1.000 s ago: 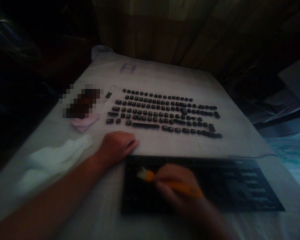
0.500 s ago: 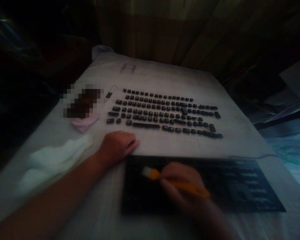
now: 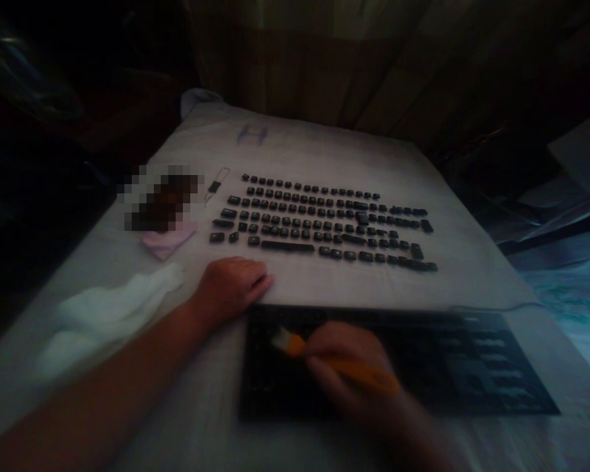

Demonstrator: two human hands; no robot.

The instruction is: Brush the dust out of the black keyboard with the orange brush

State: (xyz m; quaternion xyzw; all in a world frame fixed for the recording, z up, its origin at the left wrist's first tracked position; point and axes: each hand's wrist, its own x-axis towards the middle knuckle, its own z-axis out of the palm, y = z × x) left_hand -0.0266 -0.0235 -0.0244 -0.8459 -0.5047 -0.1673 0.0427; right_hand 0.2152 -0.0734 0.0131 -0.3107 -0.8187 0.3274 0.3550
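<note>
In the head view my right hand is closed around the orange handle of a paintbrush. The pale bristles are at the left part of a dark keyboard stripped of many of its keycaps. My left hand rests on the cloth by the keyboard's far left corner, its fingers curled in. Whether anything is inside that fist is hidden. Beyond both hands, loose black keycaps lie in rows like a keyboard layout, with the long space bar closest to my left hand.
A white cloth lies left of my left forearm, with a pink cloth behind it. Near the keycaps is a thin wire tool. A cable runs off the keyboard's far right. A pale sheet covers the table.
My right hand and the paintbrush have shifted slightly left over the keyboard, and the bristles now look splayed. My left hand stays where it was.
</note>
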